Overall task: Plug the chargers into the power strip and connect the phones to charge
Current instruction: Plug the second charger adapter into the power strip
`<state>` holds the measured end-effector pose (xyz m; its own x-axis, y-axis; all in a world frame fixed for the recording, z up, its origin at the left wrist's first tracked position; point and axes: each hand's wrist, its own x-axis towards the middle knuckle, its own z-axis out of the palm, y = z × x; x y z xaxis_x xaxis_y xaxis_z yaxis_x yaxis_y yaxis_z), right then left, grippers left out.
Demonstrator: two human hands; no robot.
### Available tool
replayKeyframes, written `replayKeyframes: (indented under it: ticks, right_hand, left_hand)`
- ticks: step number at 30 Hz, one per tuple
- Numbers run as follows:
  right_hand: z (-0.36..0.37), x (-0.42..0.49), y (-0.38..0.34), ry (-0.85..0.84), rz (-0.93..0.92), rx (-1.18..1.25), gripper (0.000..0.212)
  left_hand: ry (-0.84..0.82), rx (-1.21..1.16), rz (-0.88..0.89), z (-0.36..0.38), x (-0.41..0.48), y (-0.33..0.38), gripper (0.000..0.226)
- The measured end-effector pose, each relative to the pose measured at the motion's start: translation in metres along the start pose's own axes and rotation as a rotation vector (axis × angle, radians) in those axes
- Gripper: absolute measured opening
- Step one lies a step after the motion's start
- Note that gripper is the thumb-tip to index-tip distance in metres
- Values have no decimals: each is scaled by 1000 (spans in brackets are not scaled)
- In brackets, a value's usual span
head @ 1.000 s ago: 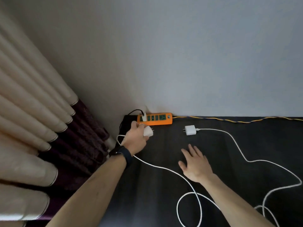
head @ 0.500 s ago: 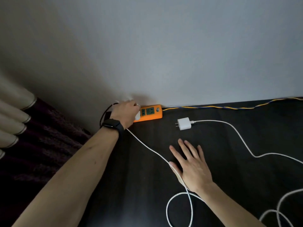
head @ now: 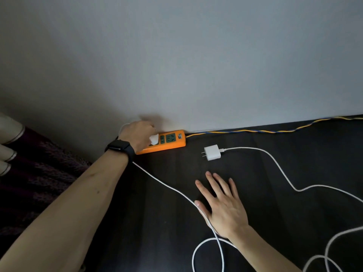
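Dark tabletop [head: 314, 163] | left hand [head: 140, 134] grasps white cube charger [head: 154, 139] at orange plastic power strip [head: 172, 143] | right hand [head: 225, 209] flat, released | risk: unbraced strip may slide.

The wall [head: 196, 65] stands right behind the strip [head: 172, 144], closing that side. The left hand [head: 137, 134] and its charger [head: 154, 139] cover the strip's left part; 2 sockets [head: 170, 138] to the right lie bare. Between strip and right hand [head: 224, 205] the dark surface [head: 176, 163] is open, but for 1 cable [head: 157, 178] crossing slantwise and a loose charger [head: 212, 152] near the strip's right end.
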<state>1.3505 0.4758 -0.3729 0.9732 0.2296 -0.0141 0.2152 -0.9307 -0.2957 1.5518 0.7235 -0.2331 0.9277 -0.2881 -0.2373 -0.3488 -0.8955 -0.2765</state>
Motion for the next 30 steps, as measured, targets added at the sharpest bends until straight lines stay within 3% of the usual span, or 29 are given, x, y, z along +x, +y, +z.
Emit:
replayKeyframes:
  ticks: [4, 12, 30]
  right_hand:
    - [0, -1, 1, -8, -1, -1, 57]
    - [-1, -1, 2, -5, 4, 9, 58]
    - [-1, -1, 1, -1, 7, 1, 56]
  left_hand:
    - [9, 57, 60, -4, 3, 3, 39]
    - [-78, -75, 15, -1, 4, -8, 39]
    - [37, -185, -26, 11, -3, -11, 35]
